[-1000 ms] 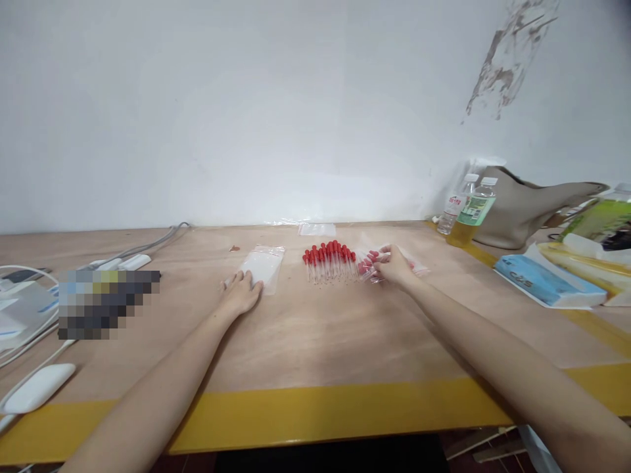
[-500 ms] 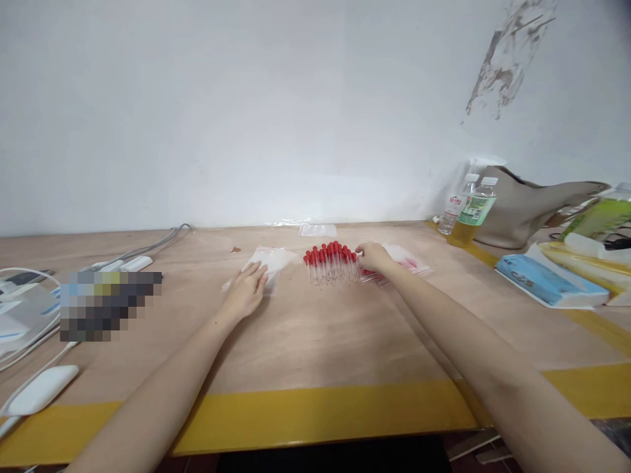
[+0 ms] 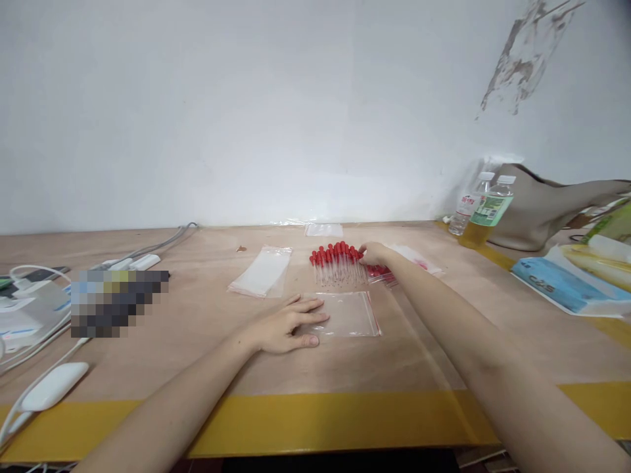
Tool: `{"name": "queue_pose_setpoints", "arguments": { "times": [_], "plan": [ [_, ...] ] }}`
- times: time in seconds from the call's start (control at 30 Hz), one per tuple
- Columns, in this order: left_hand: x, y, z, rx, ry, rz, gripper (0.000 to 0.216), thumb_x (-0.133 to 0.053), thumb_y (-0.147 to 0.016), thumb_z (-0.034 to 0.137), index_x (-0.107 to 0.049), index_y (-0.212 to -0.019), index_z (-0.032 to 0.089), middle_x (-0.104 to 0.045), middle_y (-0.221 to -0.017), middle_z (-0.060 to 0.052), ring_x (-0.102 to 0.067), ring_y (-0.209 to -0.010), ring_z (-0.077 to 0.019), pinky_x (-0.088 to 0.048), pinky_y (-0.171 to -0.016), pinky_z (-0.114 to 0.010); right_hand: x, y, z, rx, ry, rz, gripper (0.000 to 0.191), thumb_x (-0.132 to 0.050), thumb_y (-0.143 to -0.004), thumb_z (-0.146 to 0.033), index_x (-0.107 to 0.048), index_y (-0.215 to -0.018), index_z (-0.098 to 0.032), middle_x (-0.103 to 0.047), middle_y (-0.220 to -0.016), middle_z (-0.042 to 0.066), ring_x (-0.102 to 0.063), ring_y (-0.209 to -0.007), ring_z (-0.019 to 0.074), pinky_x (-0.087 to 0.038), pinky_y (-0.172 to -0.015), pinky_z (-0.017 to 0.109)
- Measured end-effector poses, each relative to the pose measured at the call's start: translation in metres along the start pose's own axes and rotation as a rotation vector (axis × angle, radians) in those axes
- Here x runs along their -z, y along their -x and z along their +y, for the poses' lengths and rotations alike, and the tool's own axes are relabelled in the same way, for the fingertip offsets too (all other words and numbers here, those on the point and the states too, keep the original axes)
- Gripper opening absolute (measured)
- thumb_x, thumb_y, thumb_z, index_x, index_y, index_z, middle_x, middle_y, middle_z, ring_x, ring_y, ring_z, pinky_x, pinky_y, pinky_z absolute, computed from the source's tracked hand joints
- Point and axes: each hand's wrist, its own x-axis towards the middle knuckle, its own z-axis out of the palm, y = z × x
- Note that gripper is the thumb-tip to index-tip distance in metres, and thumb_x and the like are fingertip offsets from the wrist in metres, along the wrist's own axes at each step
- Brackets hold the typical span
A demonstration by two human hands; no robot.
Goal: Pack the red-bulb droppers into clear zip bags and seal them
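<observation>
My left hand lies with its fingers spread on a clear zip bag, which is flat on the table. A row of glass droppers with red rubber bulbs sits just behind that bag. At the row's right end, my right hand has its fingertips pinched on a red dropper bulb; the rest of that dropper is partly hidden. Behind my left hand is a stack of clear zip bags. Bags with red bulbs inside lie under and beside my right hand.
Two bottles and a grey bag stand at the back right, near a blue tissue pack. Cables, a white charger and a white mouse-shaped object are at the left. Yellow tape runs along the front edge.
My left hand has moved from the bag stack toward me and right, and one clear bag now lies flat in front of the droppers. My right hand stays at the row's right end.
</observation>
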Motion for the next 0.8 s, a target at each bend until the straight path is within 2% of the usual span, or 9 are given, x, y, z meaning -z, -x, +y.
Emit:
{"name": "queue_pose_setpoints", "arguments": {
  "times": [0.17,0.27,0.37,0.47,0.53,0.57,0.67,0.8],
  "plan": [
    [0.0,0.0,0.0,0.012,0.009,0.022,0.05,-0.042,-0.084,0.05,-0.036,-0.13,0.03,-0.022,-0.142,-0.003,-0.019,-0.13,-0.0213,-0.009,-0.107,-0.045,-0.003,0.002,0.003,-0.042,-0.142,-0.035,0.012,-0.06,-0.062,-0.011,-0.062,-0.074,-0.012,-0.054,-0.044,0.002,-0.051,-0.039,0.015,-0.04,-0.041,0.025],
    [0.001,0.001,0.0,0.015,0.02,0.028,0.051,-0.044,-0.083,0.05,-0.036,-0.129,0.03,-0.023,-0.142,-0.003,-0.02,-0.13,-0.0216,-0.008,-0.107,-0.044,-0.002,0.004,0.001,-0.046,-0.235,-0.01,0.01,-0.058,-0.061,-0.008,-0.058,-0.07,-0.014,-0.05,-0.04,-0.001,-0.048,-0.037,0.0135,-0.037,-0.039,0.023],
    [0.0,0.0,0.0,0.023,0.027,0.022,0.05,-0.043,-0.084,0.049,-0.036,-0.129,0.03,-0.023,-0.142,-0.003,-0.02,-0.13,-0.021,-0.009,-0.107,-0.044,0.006,0.01,-0.002,-0.031,-0.332,0.071,0.013,-0.059,-0.061,-0.007,-0.054,-0.07,-0.015,-0.047,-0.043,-0.004,-0.046,-0.039,0.0104,-0.035,-0.039,0.021],
    [-0.002,-0.001,-0.001,0.04,0.043,0.048,0.04,-0.034,-0.089,0.043,-0.04,-0.127,0.032,-0.028,-0.14,-0.002,-0.022,-0.129,-0.0194,-0.01,-0.106,-0.044,0.018,0.027,0.002,-0.007,-0.421,0.155,0.014,-0.059,-0.063,-0.008,-0.05,-0.071,-0.015,-0.048,-0.051,-0.004,-0.047,-0.045,0.0082,-0.036,-0.043,0.018],
    [-0.005,-0.003,-0.001,0.049,0.044,0.098,0.036,-0.032,-0.091,0.04,-0.044,-0.124,0.032,-0.033,-0.138,-0.001,-0.027,-0.127,-0.0189,-0.014,-0.106,-0.043,0.023,0.044,0.01,0.023,-0.548,0.267,0.018,-0.055,-0.068,-0.009,-0.045,-0.081,-0.016,-0.052,-0.061,-0.002,-0.049,-0.051,0.007,-0.04,-0.047,0.017],
    [-0.007,-0.003,-0.001,0.048,0.041,0.129,0.035,-0.033,-0.09,0.039,-0.046,-0.122,0.031,-0.036,-0.136,-0.002,-0.029,-0.126,-0.0189,-0.018,-0.105,-0.042,0.022,0.053,0.016,0.054,-0.689,0.374,0.021,-0.053,-0.069,-0.01,-0.042,-0.086,-0.017,-0.054,-0.066,-0.001,-0.05,-0.052,0.0067,-0.041,-0.048,0.018],
    [-0.011,-0.005,0.0,0.041,0.029,0.202,0.036,-0.04,-0.088,0.039,-0.047,-0.122,0.028,-0.038,-0.133,-0.004,-0.032,-0.124,-0.02,-0.025,-0.103,-0.038,0.007,0.078,0.035,0.061,-0.932,0.592,0.027,-0.048,-0.072,-0.014,-0.033,-0.093,-0.02,-0.052,-0.069,-0.003,-0.047,-0.046,0.0065,-0.04,-0.043,0.018],
    [-0.013,-0.006,-0.001,0.051,0.03,0.202,0.04,-0.04,-0.087,0.04,-0.043,-0.125,0.027,-0.036,-0.134,-0.005,-0.031,-0.124,-0.0207,-0.025,-0.103,-0.039,-0.029,0.091,0.049,0.049,-1.031,0.608,0.029,-0.05,-0.071,-0.025,-0.03,-0.09,-0.022,-0.046,-0.067,-0.005,-0.048,-0.045,0.0078,-0.042,-0.042,0.02]
  ]
}}
